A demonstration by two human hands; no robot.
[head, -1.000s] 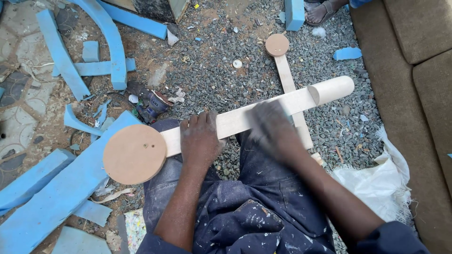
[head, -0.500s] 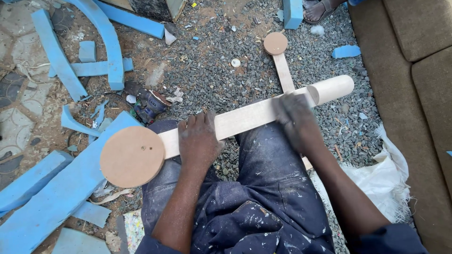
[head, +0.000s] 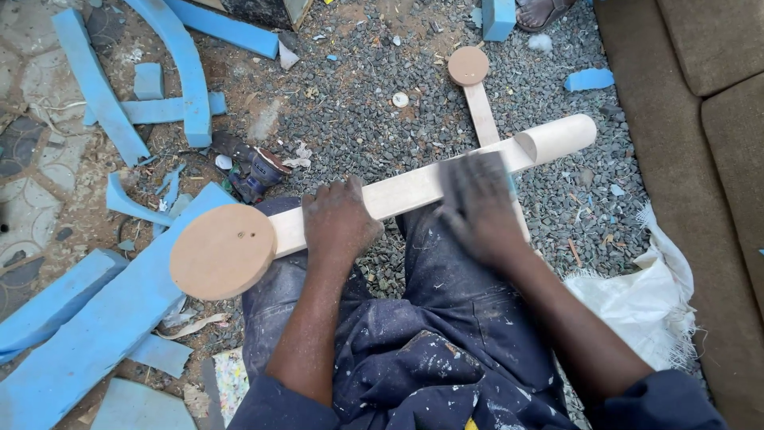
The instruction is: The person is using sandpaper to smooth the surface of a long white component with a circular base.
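Since half a second ago the right hand point(head: 477, 203) slid back along the wooden piece toward the body, away from the rounded end; it is motion-blurred now, so mid-stroke. Left hand point(head: 341, 223) unchanged, same spot.

Wooden furniture piece point(head: 406, 191): pale flat bar across both knees, round brown disc point(head: 223, 251) at its left end, rounded cylinder end point(head: 561, 137) at right. Left hand lies flat on the bar, fingers spread, pressing it onto the thigh. Right hand sits palm down on the bar near the cylinder end; whether it holds sandpaper or a cloth, cannot tell, too blurred.

Progress, as a judgement: looks like rubbing or sanding along the bar. Surface reads smooth and even, so probably well along, but finished and unfinished stretches can't be told apart. A second similar piece point(head: 477, 103) with a small disc lies on the gravel point(head: 374, 127) behind the bar, untouched.

Packages, labels, signs: no labels or signs readable. White woven sack point(head: 645, 299) at right, crumpled, frayed edge, beside the brown cushion point(head: 716, 159). Blue foam offcuts point(head: 95, 318) in strips and curves scattered at left and top. Small dark tool-like thing point(head: 255, 169) on the ground near the left knee, kind unclear.
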